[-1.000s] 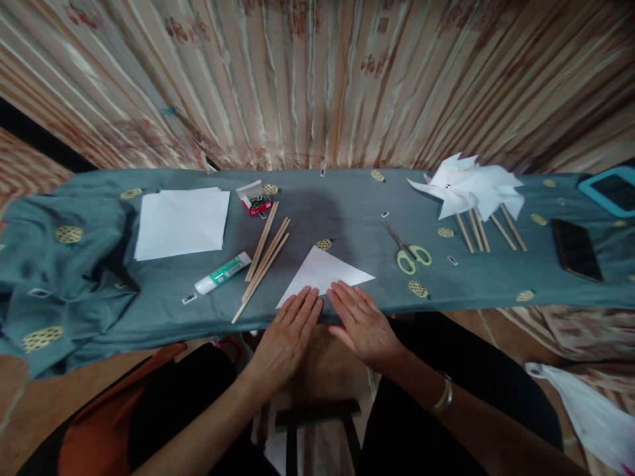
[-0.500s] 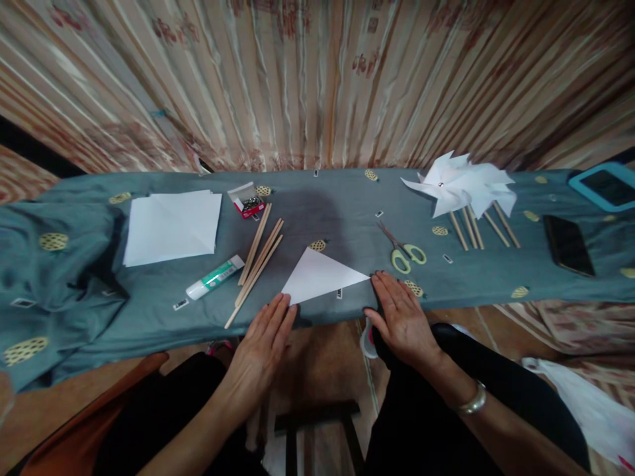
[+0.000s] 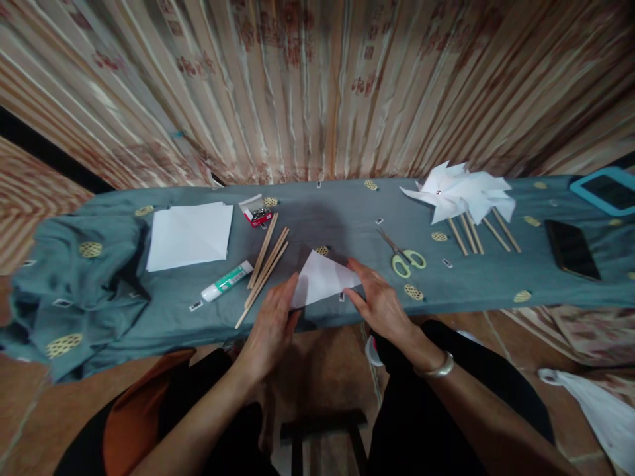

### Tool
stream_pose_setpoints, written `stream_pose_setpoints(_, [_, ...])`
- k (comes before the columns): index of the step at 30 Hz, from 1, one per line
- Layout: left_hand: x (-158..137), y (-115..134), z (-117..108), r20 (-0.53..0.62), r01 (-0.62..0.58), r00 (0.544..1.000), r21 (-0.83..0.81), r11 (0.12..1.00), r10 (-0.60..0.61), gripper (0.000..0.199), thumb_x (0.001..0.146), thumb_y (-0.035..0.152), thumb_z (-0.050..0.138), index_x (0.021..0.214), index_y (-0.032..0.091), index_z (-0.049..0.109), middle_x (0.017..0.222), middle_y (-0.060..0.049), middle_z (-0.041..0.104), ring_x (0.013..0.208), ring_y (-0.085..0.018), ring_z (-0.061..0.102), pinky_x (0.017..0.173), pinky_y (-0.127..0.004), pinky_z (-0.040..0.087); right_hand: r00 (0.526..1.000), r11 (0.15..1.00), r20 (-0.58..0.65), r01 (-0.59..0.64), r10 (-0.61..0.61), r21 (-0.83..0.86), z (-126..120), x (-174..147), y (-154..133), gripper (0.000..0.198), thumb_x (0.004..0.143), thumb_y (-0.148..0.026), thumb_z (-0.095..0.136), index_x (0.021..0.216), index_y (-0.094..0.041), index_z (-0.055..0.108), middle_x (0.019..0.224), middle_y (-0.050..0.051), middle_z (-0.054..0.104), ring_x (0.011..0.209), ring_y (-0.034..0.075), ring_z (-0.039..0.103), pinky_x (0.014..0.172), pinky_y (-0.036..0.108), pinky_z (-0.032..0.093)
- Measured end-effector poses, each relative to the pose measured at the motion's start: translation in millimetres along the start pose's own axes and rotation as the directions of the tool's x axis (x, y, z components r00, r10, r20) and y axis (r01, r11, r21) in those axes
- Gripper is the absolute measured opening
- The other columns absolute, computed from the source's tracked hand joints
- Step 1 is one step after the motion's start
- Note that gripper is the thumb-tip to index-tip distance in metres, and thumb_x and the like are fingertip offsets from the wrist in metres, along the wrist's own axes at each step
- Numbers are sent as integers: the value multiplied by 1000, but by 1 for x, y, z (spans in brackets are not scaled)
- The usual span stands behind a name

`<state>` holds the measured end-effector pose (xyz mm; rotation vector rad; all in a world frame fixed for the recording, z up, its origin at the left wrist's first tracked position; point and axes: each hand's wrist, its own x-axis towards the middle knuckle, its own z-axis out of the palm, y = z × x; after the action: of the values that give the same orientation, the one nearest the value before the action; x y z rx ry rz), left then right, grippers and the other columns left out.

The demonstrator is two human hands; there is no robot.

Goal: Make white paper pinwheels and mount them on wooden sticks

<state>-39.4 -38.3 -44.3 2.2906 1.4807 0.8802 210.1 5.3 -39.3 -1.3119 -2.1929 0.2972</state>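
Observation:
A folded triangle of white paper (image 3: 321, 279) lies near the front edge of the cloth-covered table, its peak pointing away from me. My left hand (image 3: 272, 320) holds its left corner, the fingers along the edge and the thumb below. At the right corner, my right hand (image 3: 381, 301) grips the paper between thumb and fingers. Green-handled scissors (image 3: 404, 256) rest just beyond my right hand, blades partly apart. Several wooden sticks (image 3: 268, 264) lie beside the paper on the left, close to a glue tube (image 3: 227, 281) with a green label.
Left of the sticks is a stack of white paper (image 3: 191, 237). A small open red box (image 3: 256, 213) holds metal pieces. White paper pinwheels (image 3: 464, 192) on sticks lie at the right, near a black phone (image 3: 572, 249) and a blue-framed device (image 3: 606, 192). A curtain (image 3: 317, 86) hangs behind the table.
My right hand has moved left and now grips the triangle's right corner. My left hand has closed around the left corner. The view has shifted slightly.

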Motion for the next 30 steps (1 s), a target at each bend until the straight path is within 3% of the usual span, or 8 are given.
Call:
stream_pose_setpoints(7, [8, 4, -3, -17, 63, 998, -127, 990, -65, 60, 92, 11, 45, 149, 21, 31, 138, -16, 55, 123, -24, 57, 99, -43, 52, 997, 999, -59, -44, 43, -9, -4, 6, -8, 40, 96, -29, 46, 133, -15, 54, 106, 11, 73, 99, 26, 66, 89, 43, 55])
stream_pose_setpoints(10, [13, 9, -10, 21, 150, 988, -275, 950, -150, 60, 91, 21, 52, 148, 19, 34, 134, -16, 58, 108, -22, 64, 92, -39, 55, 989, 985, -67, -119, 128, 128, -9, 10, -8, 27, 93, -26, 51, 111, -18, 68, 99, 8, 75, 95, 23, 68, 87, 38, 55])
stream_pose_setpoints(13, [22, 15, -17, 89, 317, 946, -463, 828, -312, 61, 91, 36, 56, 145, 14, 37, 121, -16, 67, 95, -21, 68, 88, -39, 55, 957, 915, -77, -243, 281, 322, -12, 17, -4, 19, 86, -27, 57, 93, -22, 74, 94, 5, 76, 90, 22, 69, 88, 38, 55])
stream_pose_setpoints(16, [32, 14, -20, 43, 375, 905, -547, 748, -423, 56, 91, 45, 53, 137, 13, 49, 124, -16, 66, 111, -26, 65, 100, -43, 49, 929, 863, -92, -293, 360, 412, -15, 24, -1, 17, 82, -30, 61, 87, -23, 76, 90, 4, 76, 87, 22, 70, 87, 39, 55])
stream_pose_setpoints(20, [46, 9, -21, -105, 358, 840, -631, 688, -533, 55, 82, 52, 62, 124, 15, 63, 139, -15, 58, 132, -28, 50, 115, -45, 33, 936, 841, -121, -234, 330, 488, -22, 31, -4, 15, 79, -32, 65, 81, -24, 77, 90, 4, 76, 92, 22, 70, 91, 39, 54])
stream_pose_setpoints(25, [58, 11, -26, 163, 484, 681, -832, 272, -713, 63, 69, 58, 73, 116, 16, 68, 127, -14, 67, 112, -28, 65, 86, -34, 54, 945, 817, -155, -159, 289, 554, -33, 34, -10, 13, 78, -28, 65, 77, -25, 77, 91, 5, 76, 104, 24, 68, 98, 43, 51])
stream_pose_setpoints(27, [61, 14, -28, 258, 515, 668, -837, 183, -698, 62, 57, 53, 83, 105, 14, 73, 111, -13, 73, 91, -25, 70, 68, -30, 56, 946, 820, -172, -137, 275, 556, -38, 34, -10, 12, 79, -26, 64, 76, -26, 76, 86, 3, 76, 105, 24, 67, 99, 44, 51])
stream_pose_setpoints(30, [60, 19, -28, 393, 593, 698, -786, 176, -598, 45, 51, 47, 87, 80, 13, 76, 81, -10, 75, 67, -20, 69, 53, -25, 51, 940, 818, -204, -117, 275, 563, -44, 35, -9, 11, 78, -25, 65, 76, -26, 76, 88, 3, 77, 103, 24, 68, 99, 45, 51])
